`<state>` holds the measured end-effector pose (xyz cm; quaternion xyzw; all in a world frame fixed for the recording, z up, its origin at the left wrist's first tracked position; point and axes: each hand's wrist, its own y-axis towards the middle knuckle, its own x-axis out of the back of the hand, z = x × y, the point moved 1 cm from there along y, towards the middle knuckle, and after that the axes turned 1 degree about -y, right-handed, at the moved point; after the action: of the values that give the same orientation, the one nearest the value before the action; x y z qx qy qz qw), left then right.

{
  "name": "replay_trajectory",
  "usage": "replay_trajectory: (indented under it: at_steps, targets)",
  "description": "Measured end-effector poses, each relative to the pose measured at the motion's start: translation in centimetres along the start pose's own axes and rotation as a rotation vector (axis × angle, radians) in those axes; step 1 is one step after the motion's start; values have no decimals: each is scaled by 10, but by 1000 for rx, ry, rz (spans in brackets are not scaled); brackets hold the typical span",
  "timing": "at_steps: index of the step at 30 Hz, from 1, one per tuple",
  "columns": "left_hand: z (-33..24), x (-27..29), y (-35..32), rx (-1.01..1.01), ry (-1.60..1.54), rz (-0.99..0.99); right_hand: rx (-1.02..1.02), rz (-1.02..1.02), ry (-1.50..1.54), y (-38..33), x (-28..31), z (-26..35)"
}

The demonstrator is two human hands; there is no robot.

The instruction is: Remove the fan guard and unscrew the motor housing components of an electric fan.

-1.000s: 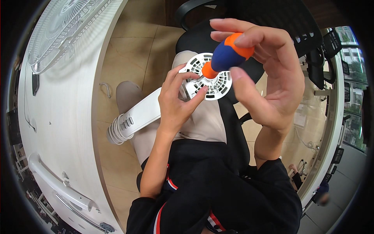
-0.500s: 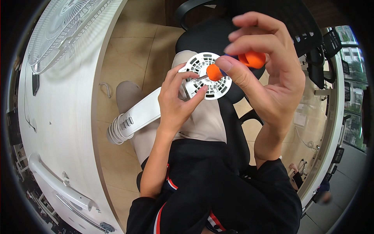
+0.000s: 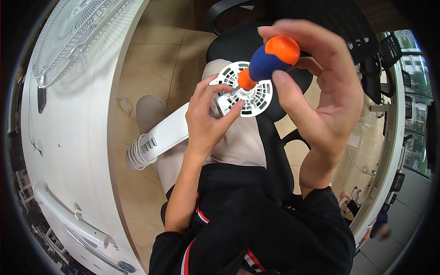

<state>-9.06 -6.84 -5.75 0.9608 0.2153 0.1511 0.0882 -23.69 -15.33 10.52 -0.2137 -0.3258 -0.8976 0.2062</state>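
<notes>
Across my lap lies a white fan column (image 3: 167,130) with a round, slotted fan motor housing (image 3: 262,97) at its far end. My left hand (image 3: 208,107) grips the housing's left side, index finger and thumb spread around the spot where a screwdriver (image 3: 266,64) meets it. The screwdriver has a blue and orange handle and stands tilted, its shaft running down to the housing near my left index finger; its tip is hidden. My right hand (image 3: 327,78) curls loosely around the handle, thumb against the blue part and index finger by the orange end.
On the white table (image 3: 82,137) at the left are a fan grille (image 3: 75,36) and a curved white tube (image 3: 68,215). Cable is coiled around the column's near end (image 3: 137,158). A black chair (image 3: 243,39) stands ahead; another person's arm shows at lower right.
My right hand has shifted its fingers around the handle, moving slightly right. The screwdriver's handle has tipped up and left, showing more blue. My left hand and the fan part stay put.
</notes>
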Motion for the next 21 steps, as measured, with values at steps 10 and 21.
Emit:
replay_trajectory:
  at_steps: [10, 21]
  targets:
    - [4, -1, -1, -15, -34, -13, 238, 98, -15, 0, -5, -6]
    - [3, -2, 0, -40, -16, -16, 237, 30, 103, -1, -17, -7]
